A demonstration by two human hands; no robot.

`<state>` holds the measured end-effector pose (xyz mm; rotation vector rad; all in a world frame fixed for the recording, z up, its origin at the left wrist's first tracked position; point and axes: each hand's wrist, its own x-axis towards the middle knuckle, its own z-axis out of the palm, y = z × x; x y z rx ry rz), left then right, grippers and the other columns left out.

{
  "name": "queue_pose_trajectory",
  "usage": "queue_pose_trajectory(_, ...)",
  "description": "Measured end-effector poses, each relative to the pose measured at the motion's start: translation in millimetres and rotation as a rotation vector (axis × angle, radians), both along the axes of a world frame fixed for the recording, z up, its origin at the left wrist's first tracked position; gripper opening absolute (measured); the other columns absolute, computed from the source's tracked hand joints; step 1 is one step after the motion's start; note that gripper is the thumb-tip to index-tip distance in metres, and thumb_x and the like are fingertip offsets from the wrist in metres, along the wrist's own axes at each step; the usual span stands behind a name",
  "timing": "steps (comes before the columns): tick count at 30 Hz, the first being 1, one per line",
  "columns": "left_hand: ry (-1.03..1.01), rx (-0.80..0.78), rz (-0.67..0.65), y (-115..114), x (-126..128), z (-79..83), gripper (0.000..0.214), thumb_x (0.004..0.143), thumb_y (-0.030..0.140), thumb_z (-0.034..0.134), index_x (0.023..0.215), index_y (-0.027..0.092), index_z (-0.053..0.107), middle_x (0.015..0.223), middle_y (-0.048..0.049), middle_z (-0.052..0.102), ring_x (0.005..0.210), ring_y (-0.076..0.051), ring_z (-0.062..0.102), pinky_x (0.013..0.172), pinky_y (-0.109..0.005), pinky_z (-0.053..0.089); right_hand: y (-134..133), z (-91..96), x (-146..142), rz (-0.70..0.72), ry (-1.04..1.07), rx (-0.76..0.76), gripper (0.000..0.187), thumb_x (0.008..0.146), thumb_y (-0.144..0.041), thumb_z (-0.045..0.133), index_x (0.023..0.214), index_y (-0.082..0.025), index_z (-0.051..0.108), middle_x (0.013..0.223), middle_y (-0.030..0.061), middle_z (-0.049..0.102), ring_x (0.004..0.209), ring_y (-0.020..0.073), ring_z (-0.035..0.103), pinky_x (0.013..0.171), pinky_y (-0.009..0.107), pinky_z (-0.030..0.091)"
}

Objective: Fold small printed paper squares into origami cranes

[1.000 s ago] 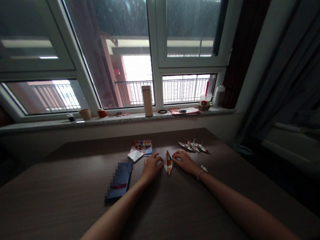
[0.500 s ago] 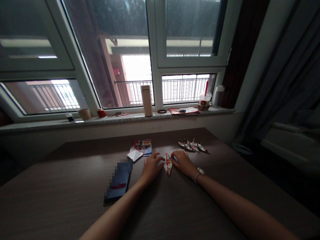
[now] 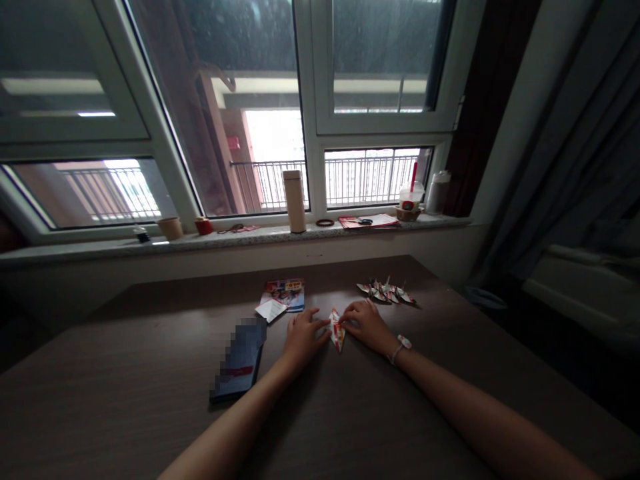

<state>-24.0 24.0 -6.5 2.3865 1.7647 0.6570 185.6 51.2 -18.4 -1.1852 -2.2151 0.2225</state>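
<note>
Since the earlier frame, the right hand point(image 3: 369, 325) has shifted inward over the folded paper point(image 3: 338, 335), on the table point(image 3: 150, 373) beside the left hand point(image 3: 305, 337). Fingertips meet its edges; whether pinching, cannot tell. Probably light, crisp, easily creased; best held by side edges. Narrow diamond, white with red print. Beyond: folded paper shapes point(image 3: 386, 291).

Folded paper point(image 3: 337, 337): creased into a slim, pointed diamond. Printed in red and white, some yellow-orange patches. Laid on the brown tabletop point(image 3: 345, 413), roughly mid-width; long axis set near-to-far, one tip pointed nearward, the other away. Upper right edge partly covered. Layers and fine print can't be made out.
</note>
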Motion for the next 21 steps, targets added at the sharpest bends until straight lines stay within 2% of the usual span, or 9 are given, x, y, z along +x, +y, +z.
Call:
queue_pose_trajectory(6,-0.007,-0.005,-0.024,-1.3,0.2,2.0,0.022,0.085,0.033,0.065,0.105,0.035,0.074,0.137,-0.0054,0.055,0.129,-0.027,0.047,0.112,-0.05,0.029,0.8,-0.7,0.7,0.006,-0.025,0.023,0.013,0.088,-0.032,0.063,0.093,-0.028,0.074,0.103,0.0038,0.067,0.105,0.0224,0.057,0.111,0.055,0.018)
queue_pose_trajectory(13,0.013,0.009,-0.029,-0.6,-0.8,0.2,0.022,0.085,0.035,0.065,0.105,0.036,0.074,0.139,-0.0055,0.053,0.13,-0.029,0.046,0.113,-0.053,0.027,-1.3,0.7,0.0,0.053,-0.032,0.098,0.012,0.088,-0.032,0.064,0.092,-0.03,0.074,0.104,0.0038,0.067,0.106,0.022,0.057,0.113,0.055,0.017)
queue_pose_trajectory(21,0.04,0.003,-0.047,-1.4,-0.3,0.7,0.023,0.087,0.037,0.062,0.107,0.039,0.073,0.14,-0.0042,0.052,0.131,-0.028,0.045,0.113,-0.054,0.025,-2.8,3.4,0.8,0.07,-0.052,0.097,0.01,0.085,-0.034,0.068,0.092,-0.032,0.076,0.103,0.0032,0.067,0.106,0.0222,0.056,0.112,0.056,0.018)
